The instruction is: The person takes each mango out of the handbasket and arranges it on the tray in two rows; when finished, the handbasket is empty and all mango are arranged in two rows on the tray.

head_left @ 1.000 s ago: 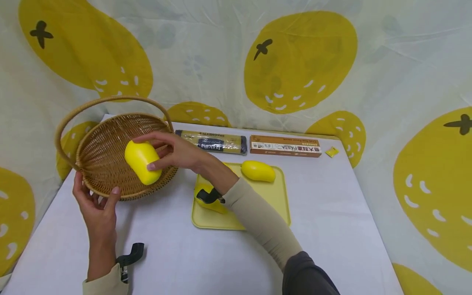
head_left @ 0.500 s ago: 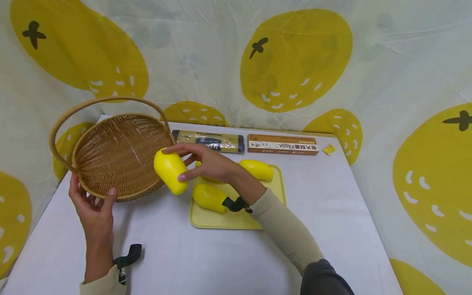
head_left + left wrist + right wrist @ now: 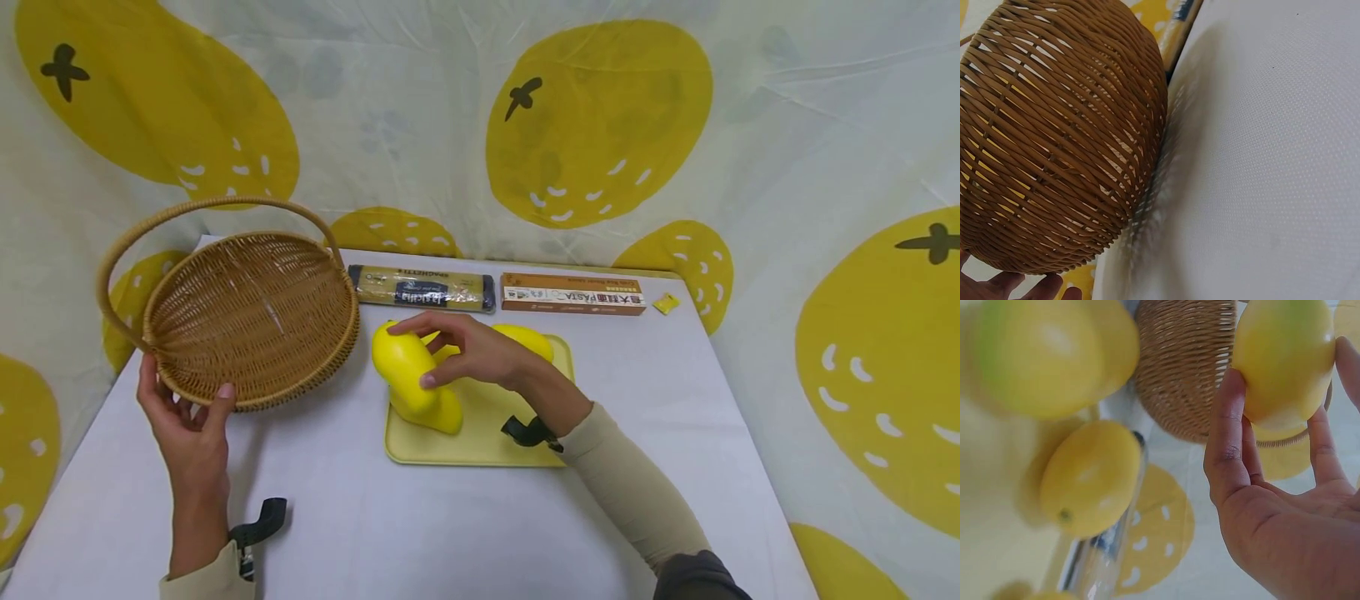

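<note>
My right hand [image 3: 483, 357] pinches a yellow mango [image 3: 402, 362] between thumb and fingers, above the left part of the pale yellow tray [image 3: 510, 429]. Under it a second mango [image 3: 444, 414] lies on the tray, partly covered from sight. Behind my wrist another mango [image 3: 528, 337] lies at the tray's back. The right wrist view shows the held mango [image 3: 1283, 359] at my fingertips, with several others, including a mango [image 3: 1092, 478] beside the hand. With fingers below and thumb over the rim, my left hand [image 3: 193, 437] holds a wicker basket [image 3: 240, 308], tilted toward me; nothing lies in it.
A spaghetti packet [image 3: 423, 289] and a brown pasta box [image 3: 572, 294] line the table's back edge. To their right is a small yellow sachet [image 3: 665, 303]. The basket's tall arched handle [image 3: 217, 202] rises at the back left, before a patterned curtain [image 3: 420, 125].
My right hand has carried the mango rightward from over the basket to above the tray. My left hand keeps its grip on the basket rim. The view has shifted slightly.
</note>
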Demonstrator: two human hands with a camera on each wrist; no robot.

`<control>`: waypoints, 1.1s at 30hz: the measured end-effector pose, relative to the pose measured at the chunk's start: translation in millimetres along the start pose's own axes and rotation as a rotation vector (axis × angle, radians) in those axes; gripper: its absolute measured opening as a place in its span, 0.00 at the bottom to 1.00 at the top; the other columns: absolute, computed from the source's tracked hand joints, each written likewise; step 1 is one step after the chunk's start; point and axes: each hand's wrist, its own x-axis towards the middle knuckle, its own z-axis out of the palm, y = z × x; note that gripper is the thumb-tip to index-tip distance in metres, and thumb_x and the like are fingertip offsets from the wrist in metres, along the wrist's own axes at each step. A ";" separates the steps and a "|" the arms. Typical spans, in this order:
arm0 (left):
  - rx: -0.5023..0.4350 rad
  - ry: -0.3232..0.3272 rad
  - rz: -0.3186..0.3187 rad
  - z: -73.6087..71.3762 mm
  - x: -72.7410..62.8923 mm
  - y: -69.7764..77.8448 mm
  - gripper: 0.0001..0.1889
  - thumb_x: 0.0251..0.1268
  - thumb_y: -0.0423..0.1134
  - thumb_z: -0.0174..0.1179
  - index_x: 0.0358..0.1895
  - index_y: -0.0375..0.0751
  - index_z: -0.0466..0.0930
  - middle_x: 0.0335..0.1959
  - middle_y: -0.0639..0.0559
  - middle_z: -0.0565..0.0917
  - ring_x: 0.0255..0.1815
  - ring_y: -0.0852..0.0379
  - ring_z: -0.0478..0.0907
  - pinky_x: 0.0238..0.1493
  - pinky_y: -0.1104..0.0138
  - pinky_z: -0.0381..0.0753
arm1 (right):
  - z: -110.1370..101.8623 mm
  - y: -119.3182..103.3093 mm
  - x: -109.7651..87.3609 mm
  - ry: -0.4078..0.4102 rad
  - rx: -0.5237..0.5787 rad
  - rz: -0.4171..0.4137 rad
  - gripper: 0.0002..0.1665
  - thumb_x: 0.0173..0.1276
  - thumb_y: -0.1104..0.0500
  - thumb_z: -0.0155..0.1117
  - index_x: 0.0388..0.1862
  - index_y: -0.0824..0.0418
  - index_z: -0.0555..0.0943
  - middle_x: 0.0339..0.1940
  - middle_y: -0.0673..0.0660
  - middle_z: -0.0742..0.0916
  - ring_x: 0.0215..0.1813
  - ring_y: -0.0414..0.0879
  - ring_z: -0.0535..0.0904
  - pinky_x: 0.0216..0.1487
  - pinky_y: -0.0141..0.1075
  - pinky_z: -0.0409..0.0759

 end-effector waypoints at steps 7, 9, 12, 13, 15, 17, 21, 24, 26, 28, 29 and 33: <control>-0.008 -0.007 0.013 0.0 -0.5 -0.6 0.48 0.70 0.29 0.68 0.85 0.64 0.51 0.84 0.52 0.58 0.83 0.48 0.58 0.75 0.69 0.67 | -12.2 12.8 -34.9 0.017 0.027 0.099 0.39 0.66 0.60 0.78 0.75 0.42 0.78 0.72 0.48 0.81 0.62 0.58 0.79 0.55 0.44 0.86; -0.010 -0.007 0.010 0.1 -0.7 -0.6 0.48 0.70 0.29 0.68 0.85 0.64 0.51 0.84 0.52 0.58 0.83 0.48 0.58 0.75 0.68 0.67 | -15.6 17.9 -44.7 0.027 0.030 0.122 0.39 0.66 0.60 0.79 0.74 0.42 0.78 0.73 0.49 0.80 0.61 0.58 0.79 0.54 0.43 0.87; -0.009 -0.008 0.007 0.1 -1.0 -0.5 0.49 0.70 0.29 0.68 0.85 0.64 0.51 0.84 0.53 0.58 0.83 0.49 0.58 0.76 0.68 0.66 | -20.8 25.0 -59.7 0.045 0.029 0.152 0.39 0.66 0.60 0.79 0.74 0.41 0.79 0.74 0.49 0.79 0.61 0.59 0.80 0.53 0.43 0.87; -0.012 -0.009 0.011 -0.1 -0.7 -0.3 0.48 0.70 0.29 0.68 0.85 0.64 0.51 0.84 0.53 0.57 0.83 0.49 0.58 0.76 0.68 0.66 | -22.6 26.9 -64.5 0.049 0.024 0.163 0.38 0.66 0.59 0.79 0.74 0.41 0.79 0.74 0.49 0.78 0.61 0.60 0.80 0.54 0.43 0.87; -0.011 -0.008 0.021 -0.3 -0.2 0.0 0.48 0.70 0.28 0.68 0.85 0.63 0.51 0.84 0.52 0.58 0.83 0.48 0.58 0.76 0.69 0.67 | -26.4 31.2 -73.2 0.058 0.016 0.185 0.38 0.67 0.58 0.79 0.74 0.40 0.79 0.73 0.49 0.78 0.61 0.60 0.81 0.53 0.43 0.87; -0.010 -0.006 0.029 -0.7 0.3 0.1 0.48 0.70 0.28 0.68 0.85 0.63 0.51 0.84 0.52 0.58 0.83 0.48 0.58 0.75 0.69 0.67 | -30.2 35.4 -80.7 0.063 0.011 0.204 0.37 0.67 0.58 0.78 0.74 0.39 0.79 0.72 0.50 0.78 0.61 0.60 0.81 0.53 0.42 0.87; -0.011 -0.004 0.028 -1.2 0.5 -0.1 0.48 0.70 0.29 0.68 0.85 0.63 0.51 0.84 0.52 0.58 0.82 0.48 0.58 0.76 0.70 0.67 | -37.1 44.0 -93.3 0.069 -0.009 0.243 0.37 0.68 0.58 0.78 0.74 0.38 0.78 0.72 0.49 0.79 0.61 0.59 0.80 0.52 0.42 0.87; -0.015 -0.007 0.025 -1.2 0.2 0.0 0.48 0.70 0.29 0.68 0.85 0.63 0.51 0.84 0.52 0.58 0.83 0.48 0.58 0.77 0.70 0.67 | -41.6 49.7 -101.2 0.076 -0.037 0.269 0.38 0.68 0.58 0.78 0.74 0.38 0.78 0.72 0.49 0.79 0.61 0.58 0.79 0.53 0.43 0.86; -0.020 -0.008 0.029 -1.0 0.3 0.2 0.48 0.70 0.28 0.68 0.85 0.62 0.51 0.84 0.51 0.58 0.83 0.48 0.58 0.77 0.70 0.68 | -43.6 51.8 -105.6 0.081 -0.050 0.286 0.38 0.68 0.57 0.78 0.74 0.38 0.78 0.71 0.51 0.79 0.61 0.59 0.77 0.52 0.42 0.86; -0.024 -0.011 0.033 -0.9 0.3 0.3 0.48 0.70 0.27 0.67 0.85 0.62 0.51 0.84 0.51 0.58 0.83 0.48 0.58 0.76 0.70 0.68 | -44.4 53.3 -109.5 0.080 -0.054 0.301 0.38 0.67 0.57 0.79 0.75 0.40 0.78 0.70 0.53 0.79 0.60 0.59 0.76 0.51 0.39 0.85; -0.027 -0.012 0.036 -0.8 0.4 0.2 0.48 0.70 0.27 0.67 0.85 0.62 0.51 0.84 0.51 0.58 0.83 0.48 0.59 0.75 0.70 0.68 | -44.5 53.8 -111.3 0.077 -0.057 0.309 0.38 0.67 0.57 0.79 0.75 0.40 0.78 0.70 0.54 0.78 0.60 0.59 0.75 0.50 0.38 0.84; -0.029 -0.010 0.036 -0.7 0.1 -0.3 0.48 0.70 0.27 0.67 0.85 0.61 0.52 0.84 0.50 0.58 0.82 0.48 0.59 0.73 0.71 0.69 | -43.7 56.5 -117.2 0.056 -0.086 0.318 0.38 0.67 0.57 0.79 0.75 0.42 0.79 0.73 0.53 0.78 0.61 0.58 0.73 0.50 0.37 0.83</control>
